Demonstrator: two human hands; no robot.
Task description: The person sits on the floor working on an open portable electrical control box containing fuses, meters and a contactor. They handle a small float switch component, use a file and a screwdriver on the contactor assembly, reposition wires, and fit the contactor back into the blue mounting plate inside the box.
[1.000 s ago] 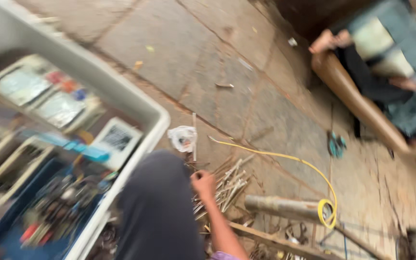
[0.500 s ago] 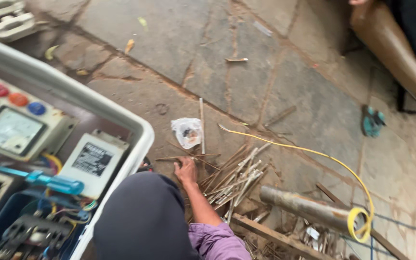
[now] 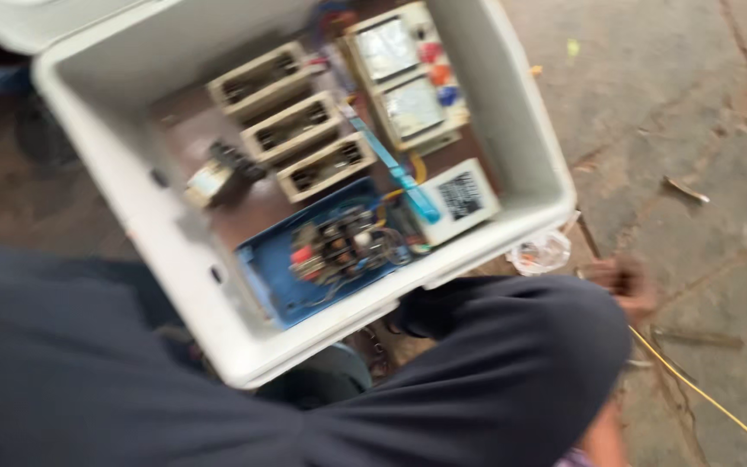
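My right hand point(image 3: 624, 283) is a blurred shape past my right knee point(image 3: 512, 363), low over the stone floor. It lies just right of a crumpled clear wrapper point(image 3: 542, 252) and above a yellow wire point(image 3: 693, 387). Whether its fingers hold anything is too blurred to tell. My left hand is out of sight. An open white electrical box point(image 3: 529, 156) sits in front of my legs. Inside it are three beige terminal blocks point(image 3: 291, 130), two meters point(image 3: 408, 108), a blue plate with wired parts point(image 3: 322, 259) and a blue-handled screwdriver point(image 3: 395, 173).
Grey stone paving point(image 3: 676, 104) with cracks and small scraps of debris stretches to the right. My dark trousers point(image 3: 88, 372) fill the lower left. The box's white lid point(image 3: 10, 26) stands at the top left.
The view has swung left onto the white box, which now fills the frame. The bundle of sticks and the pipe have left the view. My right hand stays low by the wrapper.
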